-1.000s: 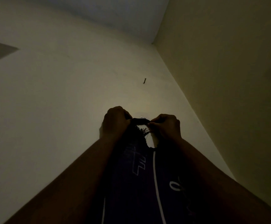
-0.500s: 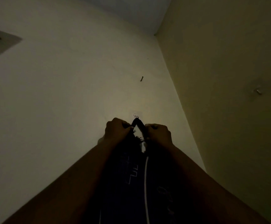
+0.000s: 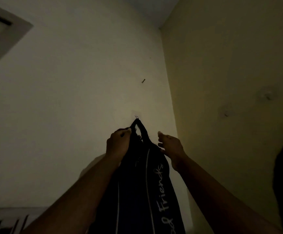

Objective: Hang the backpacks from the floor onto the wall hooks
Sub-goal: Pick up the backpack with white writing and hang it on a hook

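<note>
A second earlier both hands had pinched the top loop (image 3: 138, 123) of the dark backpack (image 3: 144, 183) and stretched it flat just below the small wall hook (image 3: 136, 116); by now the loop had been drawn up into a peak that reached the hook. The right hand (image 3: 171, 145) had let go and moved off to the right with its fingers spread, its fingertips just beside the backpack's shoulder. The left hand (image 3: 118, 143) kept its grip closed on the loop's left side, and the backpack's white lettering had turned into view.
</note>
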`<state>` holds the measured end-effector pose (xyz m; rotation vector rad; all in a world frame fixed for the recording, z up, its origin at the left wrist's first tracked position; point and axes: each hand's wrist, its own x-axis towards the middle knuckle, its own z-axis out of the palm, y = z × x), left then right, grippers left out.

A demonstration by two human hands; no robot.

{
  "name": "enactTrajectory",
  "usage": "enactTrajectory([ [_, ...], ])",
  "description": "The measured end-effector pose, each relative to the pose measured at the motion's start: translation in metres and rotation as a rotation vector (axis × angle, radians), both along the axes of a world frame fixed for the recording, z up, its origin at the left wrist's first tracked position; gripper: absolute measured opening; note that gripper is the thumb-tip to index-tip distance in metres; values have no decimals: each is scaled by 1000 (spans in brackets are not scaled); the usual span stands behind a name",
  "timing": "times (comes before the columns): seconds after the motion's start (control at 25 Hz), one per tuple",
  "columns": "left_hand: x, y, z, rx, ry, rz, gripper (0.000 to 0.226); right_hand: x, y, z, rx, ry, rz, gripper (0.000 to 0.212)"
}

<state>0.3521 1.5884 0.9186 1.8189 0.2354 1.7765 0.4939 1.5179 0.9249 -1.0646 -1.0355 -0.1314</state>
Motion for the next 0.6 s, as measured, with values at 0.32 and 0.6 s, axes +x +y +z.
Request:
enactTrajectory([
  [0.32,-71,-67,-140,-378,226,-482,52,-106,-107,-136,-181,273,-33,53],
  [0.6,-105,-139,-277,-602,362,-535,56,-164,-198,-265,-303,420,-169,62],
])
